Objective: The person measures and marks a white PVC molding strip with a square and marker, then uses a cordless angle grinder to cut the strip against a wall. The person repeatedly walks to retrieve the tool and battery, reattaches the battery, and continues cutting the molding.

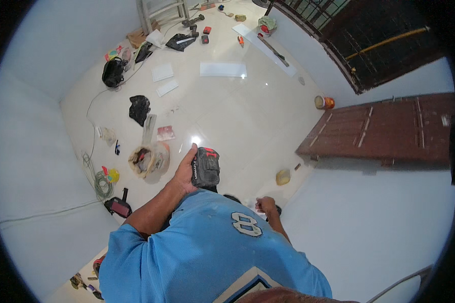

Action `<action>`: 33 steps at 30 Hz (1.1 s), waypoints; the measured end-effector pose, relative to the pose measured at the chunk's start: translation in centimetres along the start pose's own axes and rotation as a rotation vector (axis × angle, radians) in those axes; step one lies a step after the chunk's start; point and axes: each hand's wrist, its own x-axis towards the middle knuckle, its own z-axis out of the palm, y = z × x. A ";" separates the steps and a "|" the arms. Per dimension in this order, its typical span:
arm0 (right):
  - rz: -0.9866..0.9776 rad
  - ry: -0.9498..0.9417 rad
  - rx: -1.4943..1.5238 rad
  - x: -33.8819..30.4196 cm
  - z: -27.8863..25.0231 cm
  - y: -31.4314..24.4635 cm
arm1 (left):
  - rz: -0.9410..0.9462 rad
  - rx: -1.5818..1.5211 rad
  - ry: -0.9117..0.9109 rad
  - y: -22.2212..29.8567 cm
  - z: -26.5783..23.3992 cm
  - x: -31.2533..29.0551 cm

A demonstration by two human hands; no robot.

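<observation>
My left hand (pixel 185 170) is wrapped round a black battery pack (pixel 206 167) with red marks, held up in front of my blue shirt. Whether a cordless tool hangs beneath the pack is hidden. Out at my right side, low by the hip, my right hand (pixel 266 204) has its fingers curled in; what they hold, if anything, is too small to tell. A dark shape shows just beside it. Nearest to the left hand on the floor is an open bag-like container (pixel 159 157) with things inside, and a red flat packet (pixel 165 133) lies beyond it.
White panels (pixel 223 69) lie on the tiled floor ahead. Cordless tools (pixel 193 21) and black bags (pixel 139 110) are scattered to the left. A coiled cable (pixel 103 186) runs along the left wall. A brown wooden door (pixel 384 129) and a paint bucket (pixel 324 102) stand right.
</observation>
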 end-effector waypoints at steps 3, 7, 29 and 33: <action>-0.564 -0.123 -0.882 4.9 -3.1 -7.5 | -0.011 -0.025 -0.125 4.3 4.7 7.6; -0.430 -0.158 -1.109 16.4 -6.1 -10.2 | 0.005 0.073 -0.087 10.9 12.4 20.6; -0.639 -0.036 -0.409 58.0 -9.2 -118.0 | 0.309 -0.236 0.190 54.7 27.2 71.5; -0.563 -0.207 -0.697 65.1 1.1 -127.0 | 0.321 -0.232 0.269 64.8 25.8 83.2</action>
